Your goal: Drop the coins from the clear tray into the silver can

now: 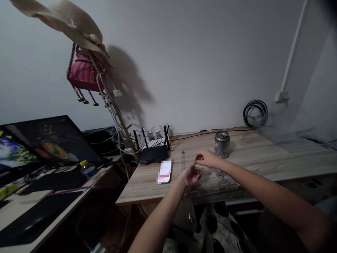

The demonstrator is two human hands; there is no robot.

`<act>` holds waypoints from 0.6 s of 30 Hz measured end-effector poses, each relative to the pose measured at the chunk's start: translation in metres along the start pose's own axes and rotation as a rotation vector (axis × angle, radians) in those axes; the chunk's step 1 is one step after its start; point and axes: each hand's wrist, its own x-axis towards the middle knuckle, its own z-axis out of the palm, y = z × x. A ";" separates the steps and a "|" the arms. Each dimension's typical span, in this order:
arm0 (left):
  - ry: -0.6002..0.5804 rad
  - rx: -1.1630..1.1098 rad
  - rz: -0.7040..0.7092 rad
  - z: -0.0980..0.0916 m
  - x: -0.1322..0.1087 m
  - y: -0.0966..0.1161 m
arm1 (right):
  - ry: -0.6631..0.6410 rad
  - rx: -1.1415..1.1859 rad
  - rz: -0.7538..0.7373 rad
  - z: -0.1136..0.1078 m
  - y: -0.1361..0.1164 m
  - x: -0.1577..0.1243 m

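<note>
My left hand (pixel 192 175) is turned palm up above the desk with its fingers curled. What lies in it, if anything, is too small to make out. My right hand (pixel 206 159) comes in from the right, thumb and forefinger pinched together at the left hand's fingertips; anything between them is hidden. Several coins (pixel 223 180) are spread on the desk below and to the right of my hands. Behind the right hand stands a clear jar (pixel 222 144) with a grey lid. A narrow clear strip (pixel 183 162) lies left of the right hand.
The wooden desk (pixel 142 191) holds a phone (pixel 164 171), a black router (pixel 152 154) and a coiled black cable (pixel 255 113). On the left desk are monitors (pixel 52 144) and a yellow-capped bottle (pixel 87 169). A hat (pixel 68 24) and pink bag (pixel 83 72) hang above.
</note>
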 end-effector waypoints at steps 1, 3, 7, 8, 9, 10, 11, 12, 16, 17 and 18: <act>-0.001 -0.115 0.010 -0.002 -0.001 0.000 | 0.021 -0.034 0.008 -0.001 0.005 -0.006; 0.019 -0.231 0.058 -0.007 -0.002 -0.001 | -0.018 -0.092 0.026 0.000 0.023 -0.020; 0.070 -0.314 0.139 -0.016 -0.001 -0.003 | -0.295 -0.220 -0.001 0.009 0.060 -0.049; 0.082 -0.329 0.151 -0.017 0.000 -0.003 | -0.346 -0.239 -0.015 0.011 0.066 -0.054; 0.094 -0.340 0.159 -0.017 0.002 -0.003 | -0.384 -0.248 -0.020 0.011 0.070 -0.058; 0.105 -0.347 0.164 -0.017 0.004 -0.003 | -0.410 -0.247 -0.015 0.012 0.072 -0.060; 0.114 -0.352 0.166 -0.017 0.005 -0.002 | -0.435 -0.244 -0.004 0.011 0.071 -0.061; 0.121 -0.354 0.166 -0.016 0.007 -0.002 | -0.457 -0.246 0.013 0.010 0.070 -0.061; 0.135 -0.356 0.154 -0.014 0.008 -0.002 | -0.538 -0.285 0.098 0.006 0.062 -0.057; 0.138 -0.355 0.151 -0.014 0.007 -0.002 | -0.557 -0.292 0.115 0.005 0.061 -0.056; 0.142 -0.354 0.147 -0.015 0.007 -0.001 | -0.573 -0.294 0.127 0.004 0.060 -0.055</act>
